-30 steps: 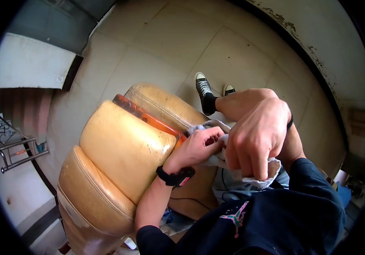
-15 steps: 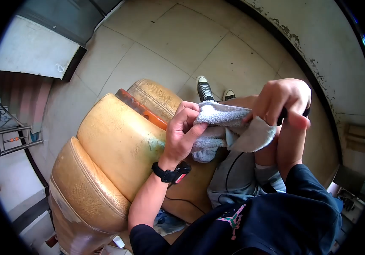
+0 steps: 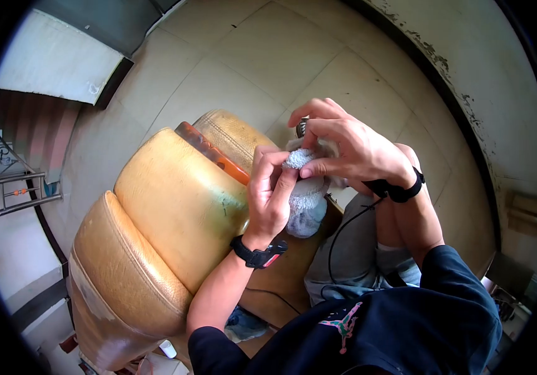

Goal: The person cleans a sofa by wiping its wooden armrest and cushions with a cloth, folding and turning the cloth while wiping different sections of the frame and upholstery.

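Note:
A white and grey sock with fuzzy terry fabric (image 3: 306,219) is bunched between my two hands above my lap. My left hand (image 3: 269,194) pinches the rolled upper part between thumb and fingers. My right hand (image 3: 353,147) grips the same bunch from the other side, its thumb and index finger close to the left fingertips. The lower part of the sock hangs below the fingers as a rounded bundle. Part of the fabric is hidden behind the right hand. Black straps are on both wrists.
A worn tan leather sofa (image 3: 174,169) with an orange-brown armrest trim (image 3: 215,153) stands on my left. A thin black cable (image 3: 334,250) runs from the right wrist over my grey shorts. A metal railing (image 3: 24,203) is at far left, above tiled floor (image 3: 243,69).
My right hand has moved left, in close to the left hand. The sock, stretched out to the right before, is now gathered into a compact bunch.

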Tool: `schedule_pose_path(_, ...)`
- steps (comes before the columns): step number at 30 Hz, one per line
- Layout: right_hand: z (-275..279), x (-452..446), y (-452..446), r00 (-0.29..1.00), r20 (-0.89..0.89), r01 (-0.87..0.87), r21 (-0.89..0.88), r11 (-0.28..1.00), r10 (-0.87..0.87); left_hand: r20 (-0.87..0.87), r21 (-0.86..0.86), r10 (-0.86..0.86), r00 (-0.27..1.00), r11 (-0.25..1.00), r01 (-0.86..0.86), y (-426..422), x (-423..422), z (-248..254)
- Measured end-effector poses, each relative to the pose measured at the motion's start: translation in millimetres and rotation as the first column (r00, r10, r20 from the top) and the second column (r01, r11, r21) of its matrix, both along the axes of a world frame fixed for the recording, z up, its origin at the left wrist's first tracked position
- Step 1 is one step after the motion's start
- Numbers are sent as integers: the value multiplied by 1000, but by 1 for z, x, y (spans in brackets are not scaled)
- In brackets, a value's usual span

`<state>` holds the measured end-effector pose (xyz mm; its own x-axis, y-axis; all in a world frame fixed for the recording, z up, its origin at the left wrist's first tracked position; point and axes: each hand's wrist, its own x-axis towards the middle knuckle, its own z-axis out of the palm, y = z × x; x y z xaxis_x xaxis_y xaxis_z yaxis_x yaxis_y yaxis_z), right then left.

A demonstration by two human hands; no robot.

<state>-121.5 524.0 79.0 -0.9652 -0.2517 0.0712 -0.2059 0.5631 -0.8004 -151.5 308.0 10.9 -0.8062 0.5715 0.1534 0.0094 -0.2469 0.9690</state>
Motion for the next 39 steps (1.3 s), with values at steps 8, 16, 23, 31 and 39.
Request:
schedule_pose_path(8, -29, -1, -31, 899, 429, 84, -360, 929, 85, -112, -114, 347, 931, 927, -359, 7, 8, 0)
schedule_pose_path(16, -49, -15, -52, 846, 508, 260, -659, 706, 162, -90, -283, 489, 868, 823, -493, 2, -4, 3)
schedule_pose_path(23, -75, -62, -78, 983, 76, 178, -137, 974, -169, -485, -26, 473, 736, 833, -552, 0, -6, 1)
schedule_pose_path(31, -126, -101, -139, 994, 96, 38, 86, 996, -47, -651, 50, 368, 664, 894, -446, -2, -9, 7)
schedule_pose_path(39, -120, -123, -140, 990, 129, -83, 245, 966, 52, -553, 73, 378, 743, 910, -408, 2, -14, 13)
